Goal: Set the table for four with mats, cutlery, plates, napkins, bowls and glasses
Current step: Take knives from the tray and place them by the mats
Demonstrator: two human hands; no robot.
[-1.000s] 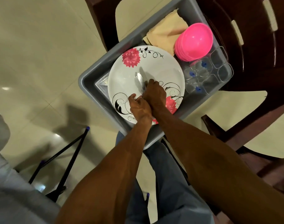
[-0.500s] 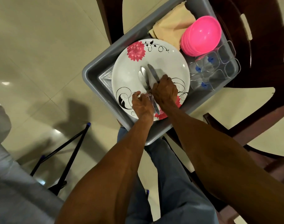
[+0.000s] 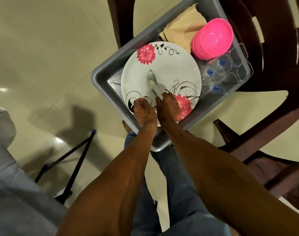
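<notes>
Here, the left hand (image 3: 144, 111) is seen over the near edge of a white floral plate (image 3: 170, 68), its fingers curled in; whether anything is pinched between them cannot be told, since the fingertips are turned away from the camera. Touching it on the right, the right hand (image 3: 168, 108) is closed round the handles of the cutlery (image 3: 153, 80), whose spoon bowls stick out beyond the fingers and lie on the middle of the plate. The plate is carried by a grey plastic tub (image 3: 109, 74), and a stack of transparent mats (image 3: 115, 80) is glimpsed under the plate's left rim, just left of the left hand. Beyond the hands, at the far end of the tub, folded beige napkins (image 3: 181, 31) are laid. To the right of these, a nested stack of pink bowls (image 3: 213, 38) is tilted against the tub wall. Further right of the grip, clear square glasses (image 3: 230, 70) with blue marks are lying on their sides. The tub is set on a cream seat (image 3: 247, 106) among dark wooden chair frames (image 3: 272, 48).
</notes>
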